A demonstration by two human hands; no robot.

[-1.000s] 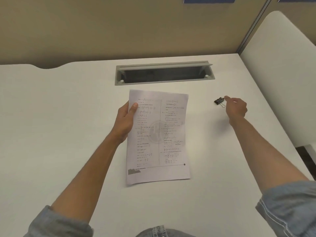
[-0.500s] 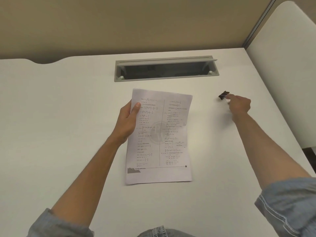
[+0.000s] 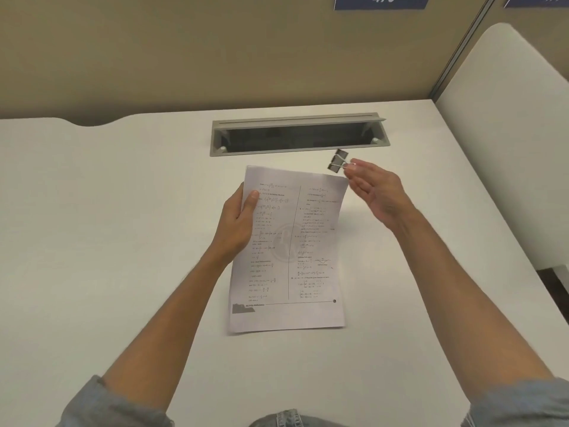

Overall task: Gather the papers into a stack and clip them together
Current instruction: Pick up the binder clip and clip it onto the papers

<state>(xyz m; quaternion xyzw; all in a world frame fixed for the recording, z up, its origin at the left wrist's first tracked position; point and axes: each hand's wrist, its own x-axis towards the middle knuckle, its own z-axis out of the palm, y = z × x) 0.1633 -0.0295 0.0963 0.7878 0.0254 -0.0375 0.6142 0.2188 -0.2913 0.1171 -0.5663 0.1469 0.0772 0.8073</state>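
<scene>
- The right hand (image 3: 374,192) pinches a black binder clip (image 3: 338,161) by its wire handles between thumb and forefinger; the other fingers are loosely spread, palm turned toward the left.
- The clip hangs in the air at the tips of those fingers, just beyond and to the right of the far right corner of the papers (image 3: 289,251), not touching them as far as the view shows. Whether the clip's mouth is pressed open cannot be told.
- The left hand (image 3: 238,221) grips the papers by their left edge, thumb lying on the printed face near the upper left, the fingers curled underneath.
- The papers tilt up from the worktop (image 3: 107,226) on the side of the left hand, while their near edge rests on or close to the surface; they look like one squared stack, the top sheet printed in two columns.
- Beyond both hands a grey cable slot (image 3: 298,134) is sunk into the worktop, and the clip sits just in front of its right part.
- To the right of the right hand a white side panel (image 3: 505,149) stands along the worktop edge.
- Compared with half a second ago, the right hand has lifted the clip off the worktop, where it lay far out to the right, and has carried it inward to the corner of the papers.
- The left hand keeps the same hold on the papers as before.
</scene>
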